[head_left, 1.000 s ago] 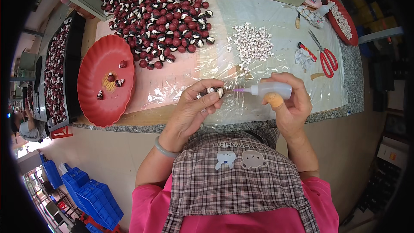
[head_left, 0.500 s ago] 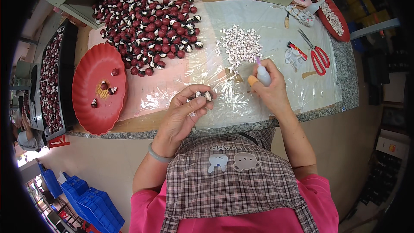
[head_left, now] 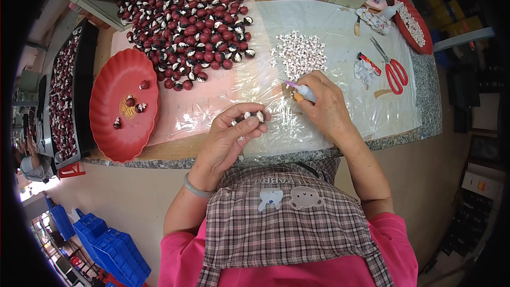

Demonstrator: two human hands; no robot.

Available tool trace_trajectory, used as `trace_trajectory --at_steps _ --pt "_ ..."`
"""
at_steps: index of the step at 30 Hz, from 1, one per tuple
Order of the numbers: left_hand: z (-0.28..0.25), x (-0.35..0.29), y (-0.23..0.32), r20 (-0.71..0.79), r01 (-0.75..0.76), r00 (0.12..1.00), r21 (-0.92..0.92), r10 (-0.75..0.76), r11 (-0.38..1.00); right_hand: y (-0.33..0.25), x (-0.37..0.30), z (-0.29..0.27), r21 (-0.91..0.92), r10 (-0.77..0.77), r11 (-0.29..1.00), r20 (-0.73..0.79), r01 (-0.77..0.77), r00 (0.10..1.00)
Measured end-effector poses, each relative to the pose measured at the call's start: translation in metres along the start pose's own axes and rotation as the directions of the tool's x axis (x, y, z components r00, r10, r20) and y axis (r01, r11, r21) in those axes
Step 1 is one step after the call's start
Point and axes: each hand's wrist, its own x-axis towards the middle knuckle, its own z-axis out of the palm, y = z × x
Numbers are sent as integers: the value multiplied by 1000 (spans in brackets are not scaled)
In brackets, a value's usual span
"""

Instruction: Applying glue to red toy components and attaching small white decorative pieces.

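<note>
Black-and-white ball: near the middle of the bench's near side, gripped at the fingertips of the left hand, above the clear plastic sheet.
Left hand: curled, thumb pressed toward the fingers on the ball; small white bits show among the fingers, but how many pieces it holds I cannot tell.
Right hand: mostly closed around a translucent squeeze bottle, with an orange finger cover on one digit; whether the fingertips also pinch a white piece is hidden.
Purple nozzle: points left, well apart from the ball, whereas a second ago it points right at it.
Latest change: the right hand is now at the near edge of the pile of white pieces, while the left hand keeps its grip; the bottle seems out of use for the moment, attention apparently on those pieces.
Far left: a heap of maroon-and-black balls.
Left: a red scalloped tray bearing four decorated balls.
Right: red-handled scissors, beside crumpled tissue and a red tube.
Far right: a red dish of similar white pieces.
</note>
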Motion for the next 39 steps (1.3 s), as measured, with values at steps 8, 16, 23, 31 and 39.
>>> trace_trajectory --at_steps 8,16,23,31,39 --pt "4 0 0 -14 -10 1000 45 11 999 6 0 5 33 -180 983 18 179 984" --pt "2 3 -8 7 -93 996 117 93 989 -29 -12 -8 745 222 558 290 -365 931" --pt "15 0 -5 26 -166 985 402 170 900 -40 -23 6 736 215 619 175 -273 961" --pt "19 -4 -4 66 -224 970 613 234 758 -44 -29 10 689 263 651 189 -318 946" --pt "23 -5 -11 194 -394 892 777 409 491 -40 -42 24 632 138 770 -22 -93 990"
